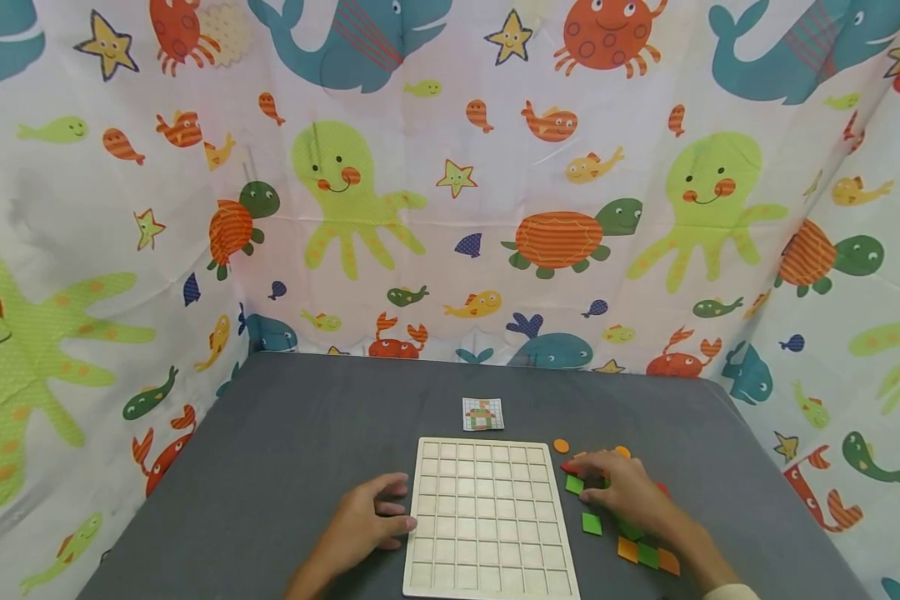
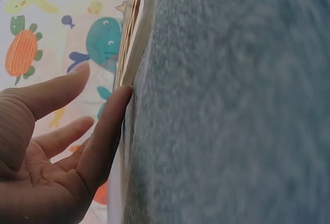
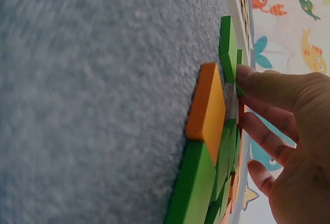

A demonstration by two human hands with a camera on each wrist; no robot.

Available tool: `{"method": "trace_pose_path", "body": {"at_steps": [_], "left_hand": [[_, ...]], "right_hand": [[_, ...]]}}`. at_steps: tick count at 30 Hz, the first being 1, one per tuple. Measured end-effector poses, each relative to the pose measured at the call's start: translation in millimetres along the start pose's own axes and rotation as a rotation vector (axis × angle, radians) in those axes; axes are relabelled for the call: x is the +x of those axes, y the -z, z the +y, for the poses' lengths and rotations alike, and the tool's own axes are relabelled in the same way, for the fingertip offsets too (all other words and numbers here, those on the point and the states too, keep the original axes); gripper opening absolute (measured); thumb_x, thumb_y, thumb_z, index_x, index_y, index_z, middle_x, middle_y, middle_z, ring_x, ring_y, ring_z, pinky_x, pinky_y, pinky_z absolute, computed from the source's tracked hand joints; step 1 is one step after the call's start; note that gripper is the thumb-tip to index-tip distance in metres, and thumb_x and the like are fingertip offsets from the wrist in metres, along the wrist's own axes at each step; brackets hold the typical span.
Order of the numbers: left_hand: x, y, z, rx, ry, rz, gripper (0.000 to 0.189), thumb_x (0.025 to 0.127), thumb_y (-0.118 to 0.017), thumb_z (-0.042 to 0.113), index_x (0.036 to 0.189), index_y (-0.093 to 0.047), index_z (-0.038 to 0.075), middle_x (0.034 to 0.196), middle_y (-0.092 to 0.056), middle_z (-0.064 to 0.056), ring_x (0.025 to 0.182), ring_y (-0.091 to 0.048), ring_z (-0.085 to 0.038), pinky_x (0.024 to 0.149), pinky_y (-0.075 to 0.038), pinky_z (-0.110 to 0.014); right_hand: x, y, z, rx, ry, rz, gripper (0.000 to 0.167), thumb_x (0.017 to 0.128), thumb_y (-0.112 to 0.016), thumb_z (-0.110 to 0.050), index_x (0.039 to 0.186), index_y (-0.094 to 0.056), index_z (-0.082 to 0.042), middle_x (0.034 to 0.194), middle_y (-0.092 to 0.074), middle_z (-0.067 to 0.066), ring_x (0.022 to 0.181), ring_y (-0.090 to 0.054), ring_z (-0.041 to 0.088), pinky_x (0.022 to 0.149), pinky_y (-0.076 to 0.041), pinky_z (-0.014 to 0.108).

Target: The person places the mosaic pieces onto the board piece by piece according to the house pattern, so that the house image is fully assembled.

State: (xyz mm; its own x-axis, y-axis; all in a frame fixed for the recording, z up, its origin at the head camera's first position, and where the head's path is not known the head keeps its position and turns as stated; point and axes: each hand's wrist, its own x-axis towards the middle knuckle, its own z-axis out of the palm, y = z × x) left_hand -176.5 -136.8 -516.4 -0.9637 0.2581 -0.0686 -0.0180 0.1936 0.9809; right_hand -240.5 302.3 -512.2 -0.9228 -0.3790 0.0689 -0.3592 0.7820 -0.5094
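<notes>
A pale wooden grid board (image 1: pixel 487 517) lies flat on the table with bare squares. Beside its left edge my left hand (image 1: pixel 367 521) holds nothing, its fingers loosely bent and spread; in the left wrist view a fingertip (image 2: pixel 124 92) is right at the board's side. My right hand (image 1: pixel 622 487) reaches over loose coloured tiles to the right of the board, partly hiding them. Its fingertips are at a red tile (image 1: pixel 567 467), and its thumb is close by a green square tile (image 1: pixel 574 484). Thumb and fingers are apart in the right wrist view, where the thumb tip (image 3: pixel 245 74) overlaps green tiles.
Beyond the board lies a small pattern card (image 1: pixel 483 414) with a coloured grid figure. An orange round tile (image 1: pixel 561 446) sits near the board's top right corner. Another green tile (image 1: pixel 592 523) and an orange tile (image 1: pixel 627 549) lie nearer. A sea-animal curtain (image 1: pixel 435 250) surrounds the grey table (image 1: pixel 307 417).
</notes>
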Motion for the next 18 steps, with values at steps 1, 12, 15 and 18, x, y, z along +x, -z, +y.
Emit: {"method": "trace_pose_path", "body": {"at_steps": [1,12,15,18], "left_hand": [[0.4,-1.1,-0.3,0.0,0.002,0.008,0.071,0.086,-0.086,0.004,0.148,-0.054,-0.006,0.138,-0.061,-0.03,0.111,-0.07,-0.034,0.068,-0.068,-0.04],[4.4,-7.0,-2.7,0.011,0.017,0.009,0.07,0.081,-0.083,-0.008,0.145,-0.056,-0.006,0.131,-0.064,-0.024,0.099,-0.07,-0.026,0.061,-0.067,-0.042],[4.9,-7.1,-2.4,0.02,0.028,0.004,0.072,0.079,-0.083,-0.011,0.146,-0.057,-0.005,0.13,-0.064,-0.022,0.1,-0.069,-0.025,0.061,-0.067,-0.042],[5.7,-7.9,-1.8,0.032,0.036,0.01,0.075,0.076,-0.082,-0.015,0.146,-0.057,-0.004,0.128,-0.064,-0.021,0.101,-0.069,-0.025,0.06,-0.067,-0.041]], "right_hand": [[0.3,-1,0,-0.009,0.007,0.002,0.045,0.085,-0.089,-0.019,0.128,-0.076,-0.022,0.106,-0.074,-0.012,0.105,-0.069,0.02,0.088,-0.044,0.059],[-5.3,-2,-5,0.059,-0.015,0.016,0.048,0.085,-0.088,-0.014,0.13,-0.072,-0.016,0.102,-0.075,-0.006,0.095,-0.074,0.017,0.087,-0.056,0.055],[-7.6,-1,-9,0.091,-0.034,0.024,0.047,0.086,-0.088,-0.013,0.13,-0.072,-0.015,0.104,-0.075,-0.005,0.097,-0.073,0.019,0.086,-0.059,0.052],[-8.2,0,-15,0.133,-0.042,0.025,0.046,0.088,-0.087,-0.015,0.131,-0.072,-0.014,0.108,-0.076,-0.005,0.101,-0.072,0.02,0.086,-0.063,0.047]]}}
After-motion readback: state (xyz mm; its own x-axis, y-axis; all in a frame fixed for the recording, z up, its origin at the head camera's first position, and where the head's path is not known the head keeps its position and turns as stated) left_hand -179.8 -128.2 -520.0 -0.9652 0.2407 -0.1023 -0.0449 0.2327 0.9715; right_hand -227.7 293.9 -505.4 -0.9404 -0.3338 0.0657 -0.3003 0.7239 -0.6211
